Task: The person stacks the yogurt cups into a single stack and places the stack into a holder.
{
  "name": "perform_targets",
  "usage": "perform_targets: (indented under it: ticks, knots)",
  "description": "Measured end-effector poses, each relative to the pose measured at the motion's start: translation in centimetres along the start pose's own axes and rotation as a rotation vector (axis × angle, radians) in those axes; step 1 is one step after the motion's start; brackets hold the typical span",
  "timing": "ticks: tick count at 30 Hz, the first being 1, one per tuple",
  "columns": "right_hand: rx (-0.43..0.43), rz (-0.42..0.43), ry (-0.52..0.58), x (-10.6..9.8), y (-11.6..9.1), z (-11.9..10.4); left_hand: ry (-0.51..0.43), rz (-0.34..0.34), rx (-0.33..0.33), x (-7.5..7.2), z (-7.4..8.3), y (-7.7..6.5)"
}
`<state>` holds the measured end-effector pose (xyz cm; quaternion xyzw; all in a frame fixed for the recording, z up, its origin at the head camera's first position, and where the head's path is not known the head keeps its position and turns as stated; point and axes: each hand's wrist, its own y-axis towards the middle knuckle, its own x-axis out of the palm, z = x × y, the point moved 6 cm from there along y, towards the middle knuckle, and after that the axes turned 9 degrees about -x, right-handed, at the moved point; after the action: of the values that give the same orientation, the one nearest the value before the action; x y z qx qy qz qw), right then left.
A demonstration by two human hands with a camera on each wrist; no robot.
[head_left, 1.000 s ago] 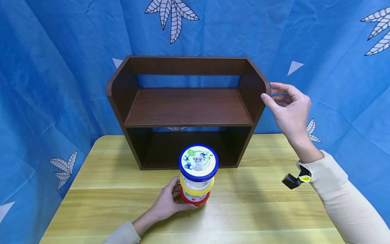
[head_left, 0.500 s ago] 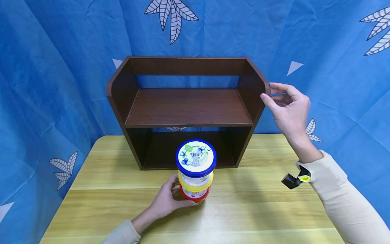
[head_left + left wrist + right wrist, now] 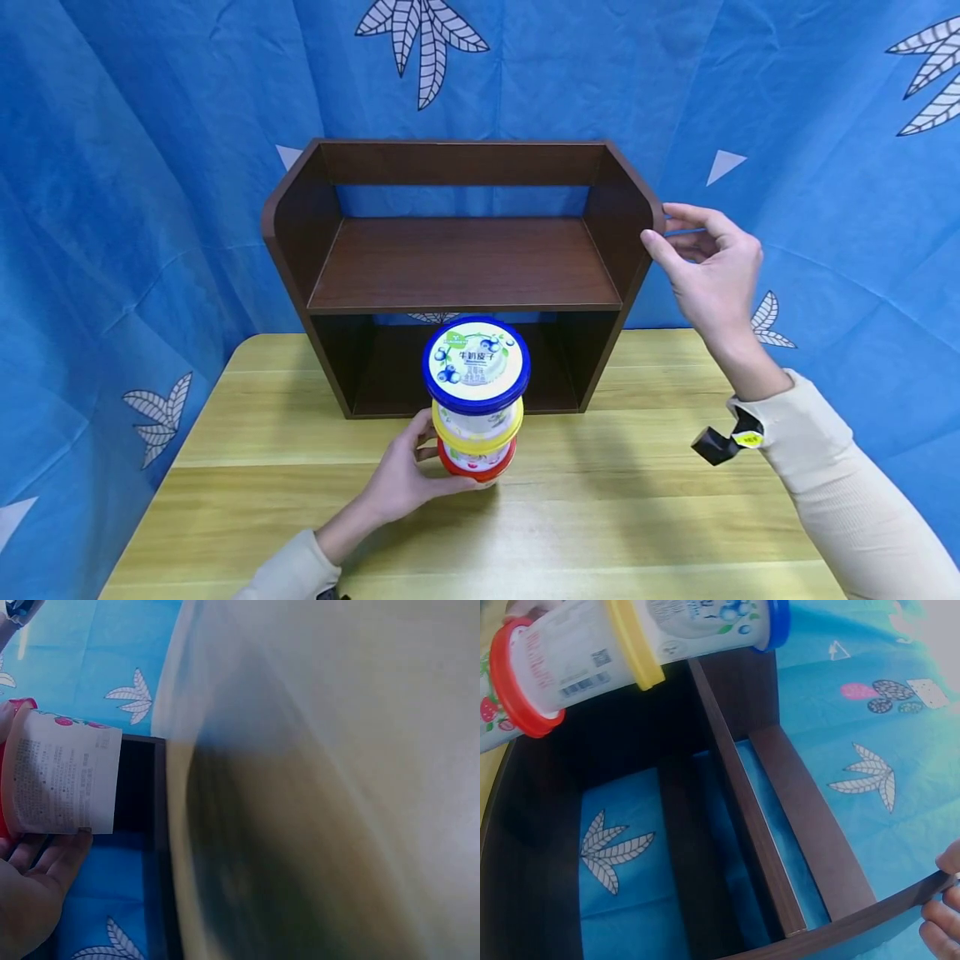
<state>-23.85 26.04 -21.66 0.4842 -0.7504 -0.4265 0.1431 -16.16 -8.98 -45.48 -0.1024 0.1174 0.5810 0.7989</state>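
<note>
Three printed tubs stand in a stack before the dark brown shelf unit (image 3: 465,262). A blue-lidded tub (image 3: 477,363) is on top, a yellow-lidded tub (image 3: 472,422) in the middle and a red-lidded tub (image 3: 472,459) at the bottom. My left hand (image 3: 401,479) grips the red-lidded tub from the left, thumb in front. In the left wrist view that tub's white side (image 3: 67,776) appears raised off the table. At the upper right, my right hand (image 3: 712,267) pinches the front edge of the shelf's right side panel (image 3: 855,924).
The shelf unit has an upper board and a lower compartment (image 3: 390,367), partly hidden behind the stack. It stands at the back of a light wooden table (image 3: 645,500). A blue patterned curtain (image 3: 825,208) hangs behind. A black wrist device (image 3: 720,446) is on the right sleeve.
My left hand has lifted the stack of tubs and carried it slightly forward and left, toward the shelf. The right hand keeps its hold on the panel.
</note>
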Motion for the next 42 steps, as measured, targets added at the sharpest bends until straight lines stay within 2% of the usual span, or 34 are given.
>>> perform_targets:
  ticks: [14, 24, 32, 42]
  knots:
    - [-0.010, 0.012, 0.008, 0.0, -0.1, 0.1, 0.045, 0.037, 0.139, -2.6, 3.6, 0.2]
    - [-0.010, 0.010, 0.002, -0.1, 0.0, 0.1, 0.076, 0.062, 0.171, -4.1, 5.4, 0.0]
    - [-0.019, 0.001, -0.007, 0.0, 0.0, 0.0, 0.063, 0.053, 0.171, -4.9, 6.1, 0.0]
    - [-0.024, -0.006, -0.009, 0.1, -0.1, -0.1, 0.075, 0.082, 0.229, -6.6, 7.9, -0.5]
